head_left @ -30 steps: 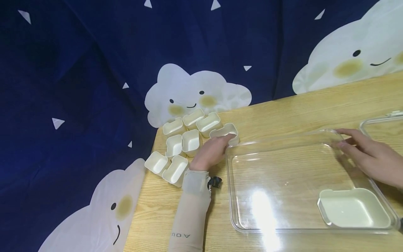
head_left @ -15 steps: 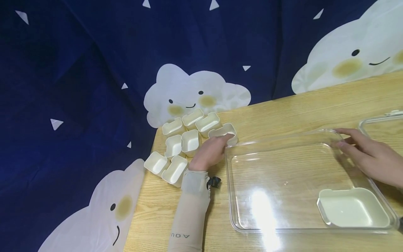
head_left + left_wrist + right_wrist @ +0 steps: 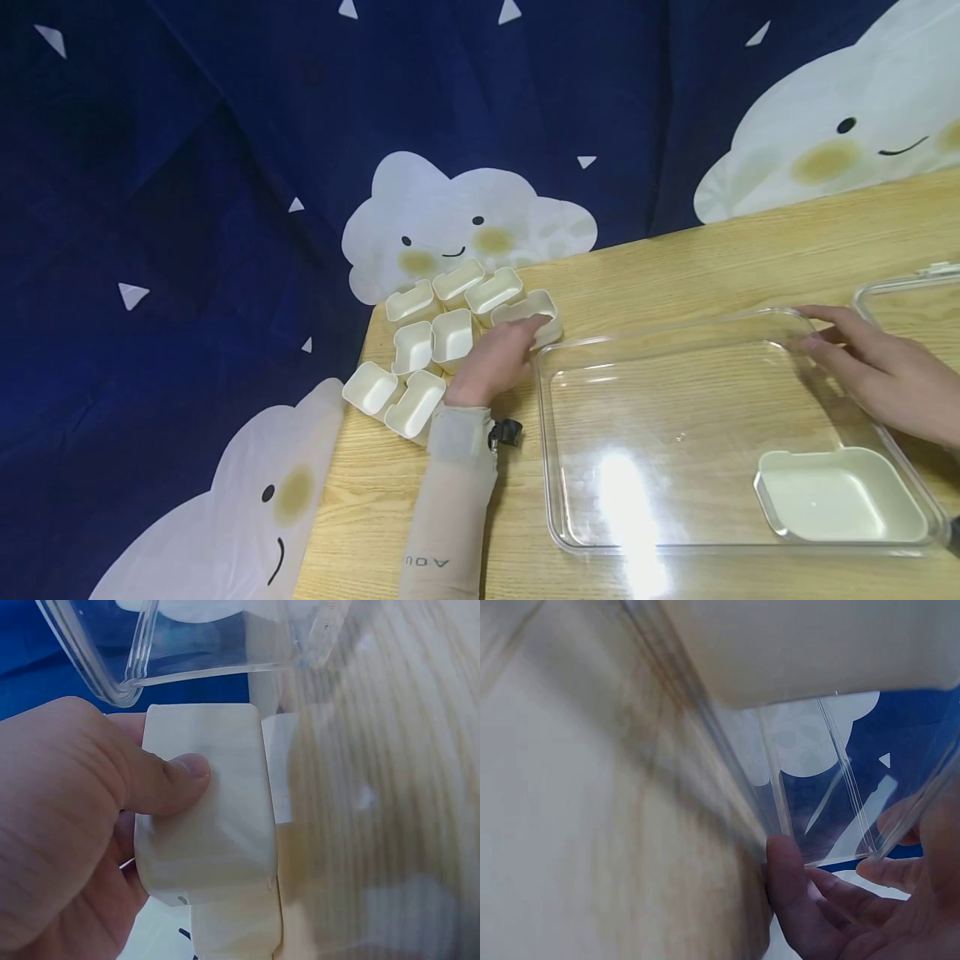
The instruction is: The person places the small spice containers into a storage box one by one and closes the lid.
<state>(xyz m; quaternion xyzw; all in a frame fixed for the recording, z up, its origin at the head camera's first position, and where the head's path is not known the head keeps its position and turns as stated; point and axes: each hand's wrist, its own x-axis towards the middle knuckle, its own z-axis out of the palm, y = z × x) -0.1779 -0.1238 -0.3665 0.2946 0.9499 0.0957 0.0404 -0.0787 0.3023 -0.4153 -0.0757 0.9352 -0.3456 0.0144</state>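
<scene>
Beside the clear box's (image 3: 705,400) far left corner, the left hand (image 3: 497,358) grips a cream cup (image 3: 221,832), thumb pressed on its side, probably for a firm hold. The right hand (image 3: 885,371), thumb and fingers curled, clasps the box's far right corner, seemingly steadying it on the table (image 3: 645,283).

One clear bin (image 3: 675,417), nine cups (image 3: 452,335) (one inside it), one clear-rimmed piece (image 3: 911,285), three clouds (image 3: 450,200), eight triangles (image 3: 132,295).
</scene>
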